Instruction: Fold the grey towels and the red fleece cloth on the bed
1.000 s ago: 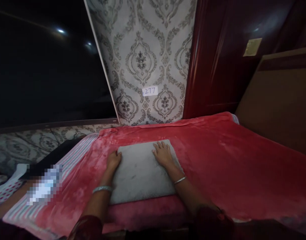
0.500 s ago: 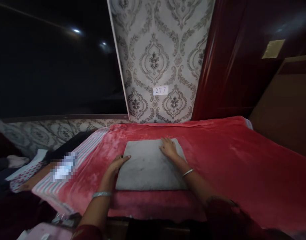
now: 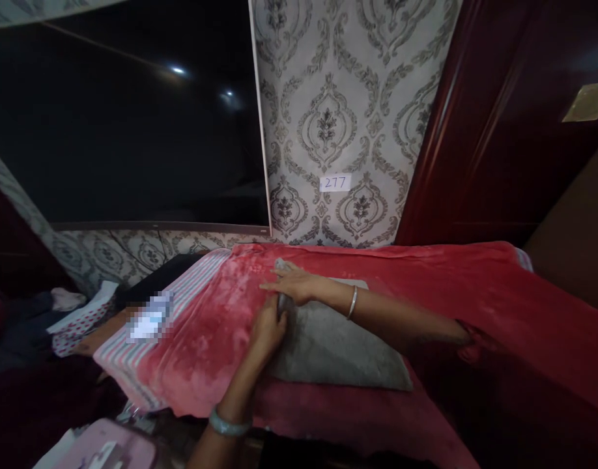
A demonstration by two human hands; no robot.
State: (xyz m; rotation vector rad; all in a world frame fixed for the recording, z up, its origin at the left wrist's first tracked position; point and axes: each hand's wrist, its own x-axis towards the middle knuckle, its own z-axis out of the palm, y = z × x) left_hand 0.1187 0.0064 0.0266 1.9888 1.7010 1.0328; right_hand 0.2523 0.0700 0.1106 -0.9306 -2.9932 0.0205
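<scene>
A grey folded cloth [image 3: 338,345] lies on the red blanket [image 3: 206,339]; its left edge looks raised and bunched. My left hand [image 3: 268,329] is closed on that left edge, thumb on the cloth's side. Over the far left corner reaches my right hand [image 3: 296,283], its fingers stretched out to the left and touching the cloth. The right forearm crosses above the cloth and hides part of its far side. The two hands almost meet at the fingertips.
A large dark screen [image 3: 147,130] hangs at the left, beside patterned wallpaper with a paper label [image 3: 335,182] reading 277. A pink item [image 3: 113,443] sits at the near left. Spotted fabric [image 3: 77,332] lies farther left, and a blurred-out object [image 3: 150,319] rests on the blanket's striped border.
My right hand has moved left from the cloth's far right part to its far left corner. My left hand has shifted along the left edge, which now looks bunched. The view has turned slightly left.
</scene>
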